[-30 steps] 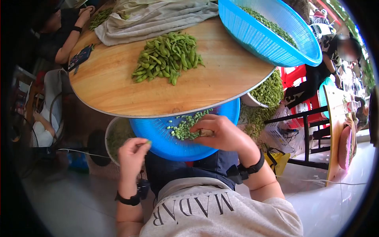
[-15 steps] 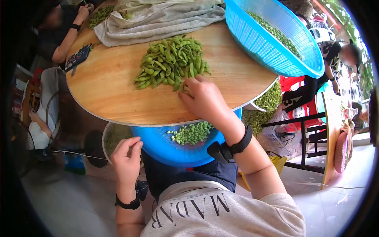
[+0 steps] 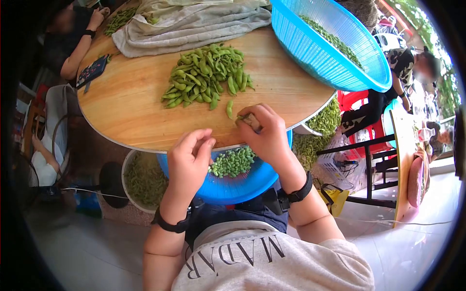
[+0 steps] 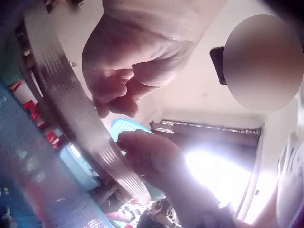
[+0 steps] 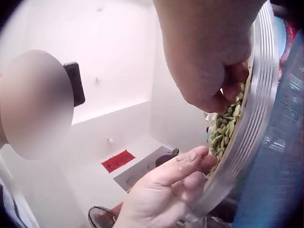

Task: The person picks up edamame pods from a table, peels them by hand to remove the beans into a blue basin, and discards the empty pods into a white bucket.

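Note:
At the near edge of the round wooden table, my right hand [image 3: 266, 130] pinches a green edamame pod [image 3: 240, 118] at its fingertips. A beige, pale piece shows between its thumb and fingers; what it is I cannot tell. My left hand [image 3: 191, 156] is close to its left, thumb and fingers loosely curled with nothing visible in them. One loose pod [image 3: 229, 109] lies just beyond the right fingertips, in front of a heap of edamame pods [image 3: 206, 75]. Below both hands, shelled beans [image 3: 234, 163] lie in a blue basin [image 3: 223, 191] under the table edge.
A large blue basket [image 3: 310, 58] with more green contents sits at the table's right edge. A grey cloth [image 3: 189, 31] covers the back, and a phone [image 3: 92, 70] lies at left. Pale buckets [image 3: 127, 186] flank the basin. Other people sit to the left and right.
My right hand went from above the basin to the pods, then came back toward the table edge with one. My left hand, earlier with a green bit at its fingertips, moved right and up beside it.

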`<state>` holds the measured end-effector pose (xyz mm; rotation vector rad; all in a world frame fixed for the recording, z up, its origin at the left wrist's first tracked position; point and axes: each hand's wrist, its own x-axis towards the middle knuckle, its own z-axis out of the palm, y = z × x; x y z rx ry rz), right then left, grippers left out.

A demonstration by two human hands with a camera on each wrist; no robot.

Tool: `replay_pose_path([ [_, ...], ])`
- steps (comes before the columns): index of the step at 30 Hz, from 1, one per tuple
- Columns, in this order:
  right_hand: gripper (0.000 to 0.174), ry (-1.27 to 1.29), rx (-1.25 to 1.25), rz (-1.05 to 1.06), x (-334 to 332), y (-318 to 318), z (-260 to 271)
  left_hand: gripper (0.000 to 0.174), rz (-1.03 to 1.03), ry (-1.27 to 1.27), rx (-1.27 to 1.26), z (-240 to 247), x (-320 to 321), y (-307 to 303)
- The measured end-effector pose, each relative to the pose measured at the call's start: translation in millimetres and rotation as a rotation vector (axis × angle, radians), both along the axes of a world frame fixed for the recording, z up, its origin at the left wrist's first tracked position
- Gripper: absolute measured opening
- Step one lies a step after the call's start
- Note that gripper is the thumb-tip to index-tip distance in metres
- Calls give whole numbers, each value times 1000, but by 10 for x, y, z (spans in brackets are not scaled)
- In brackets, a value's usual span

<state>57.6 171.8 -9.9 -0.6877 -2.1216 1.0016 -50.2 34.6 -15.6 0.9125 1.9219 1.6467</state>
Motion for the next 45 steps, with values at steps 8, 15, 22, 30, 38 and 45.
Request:
replay_pose_path([
  [8, 15, 33, -196, -93, 344, -94, 114, 15, -39, 707, -272, 23, -70, 730],
  [15, 15, -133, -446, 453, 234, -762, -367, 13, -54, 268, 132, 307, 71, -59],
  [22, 52, -260, -310, 872, -879, -1436, -543, 20, -242, -407, 166, 528, 318, -1040],
  [30, 42, -35, -1211, 674, -156, -878, -196, 16, 120, -171, 55, 76, 170, -1141],
  [38, 39, -122, -1022, 660, 258, -732, 69, 19, 19, 347, 9, 54, 403, -759],
  [45, 35, -92, -970, 571, 370, -667, 22, 15, 7, 437, -13, 135, 523, -605],
])
